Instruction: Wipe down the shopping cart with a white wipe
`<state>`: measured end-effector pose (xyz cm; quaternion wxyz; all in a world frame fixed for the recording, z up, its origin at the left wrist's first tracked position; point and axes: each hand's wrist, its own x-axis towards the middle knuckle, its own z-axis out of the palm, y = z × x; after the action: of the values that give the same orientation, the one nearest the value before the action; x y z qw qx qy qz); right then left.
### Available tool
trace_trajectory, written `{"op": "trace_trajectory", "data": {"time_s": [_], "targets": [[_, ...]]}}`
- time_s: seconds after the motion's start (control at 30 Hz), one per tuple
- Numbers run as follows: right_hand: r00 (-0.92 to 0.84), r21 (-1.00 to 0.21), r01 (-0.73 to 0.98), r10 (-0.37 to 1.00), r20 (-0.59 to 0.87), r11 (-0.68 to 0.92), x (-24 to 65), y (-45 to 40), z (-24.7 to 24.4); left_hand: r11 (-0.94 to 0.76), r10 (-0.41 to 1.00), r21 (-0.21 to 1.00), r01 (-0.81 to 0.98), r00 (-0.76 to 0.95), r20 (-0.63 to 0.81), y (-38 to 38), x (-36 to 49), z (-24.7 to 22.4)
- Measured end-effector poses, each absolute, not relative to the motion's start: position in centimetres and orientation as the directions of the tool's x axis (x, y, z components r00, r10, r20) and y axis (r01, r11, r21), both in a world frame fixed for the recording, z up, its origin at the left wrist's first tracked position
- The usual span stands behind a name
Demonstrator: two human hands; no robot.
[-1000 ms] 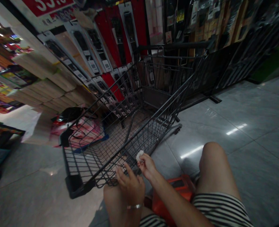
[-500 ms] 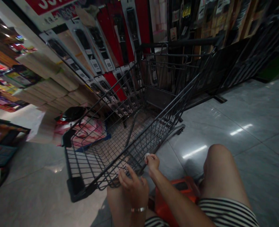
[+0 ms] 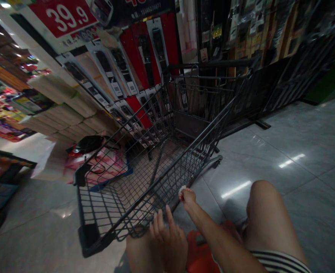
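Note:
A dark wire shopping cart [image 3: 167,170] stands in front of me with its basket bare. My right hand [image 3: 188,197] is closed on a small crumpled white wipe [image 3: 182,189], held against or very near the lower side of the cart. My left hand [image 3: 167,235] is near the cart's lower front side above my knee, with its fingers apart and nothing visible in it. Whether its fingertips touch the wire is unclear.
Behind the cart is a rack of packaged goods [image 3: 122,76] under a red price sign [image 3: 68,17]. Stacked packs [image 3: 62,117] and a pink bundle [image 3: 113,165] are at the left. An orange object [image 3: 201,254] lies between my legs on the grey floor [image 3: 270,159].
My right hand with the wipe has moved slightly right along the cart's side. My left hand has shifted right and down. The view has tilted up a little.

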<state>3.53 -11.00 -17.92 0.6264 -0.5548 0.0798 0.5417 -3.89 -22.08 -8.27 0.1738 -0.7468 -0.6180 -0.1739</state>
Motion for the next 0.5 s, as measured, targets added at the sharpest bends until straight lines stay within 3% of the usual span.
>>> {"op": "trace_trajectory", "data": {"time_s": [0.27, 0.5], "targets": [[0.234, -0.451, -0.852, 0.575, -0.784, -0.268, 3.1, -10.8, -14.4, -0.242, 0.869, 0.045, 0.969, 0.195, 0.455, -19.0, -3.4, -7.3], [0.247, -0.474, -0.858, 0.648, -0.721, -0.200, 3.4, -11.0, -12.6, -0.228, 0.884, -0.073, 0.971, 0.238, 0.402, -16.7, -3.2, -7.7]]}}
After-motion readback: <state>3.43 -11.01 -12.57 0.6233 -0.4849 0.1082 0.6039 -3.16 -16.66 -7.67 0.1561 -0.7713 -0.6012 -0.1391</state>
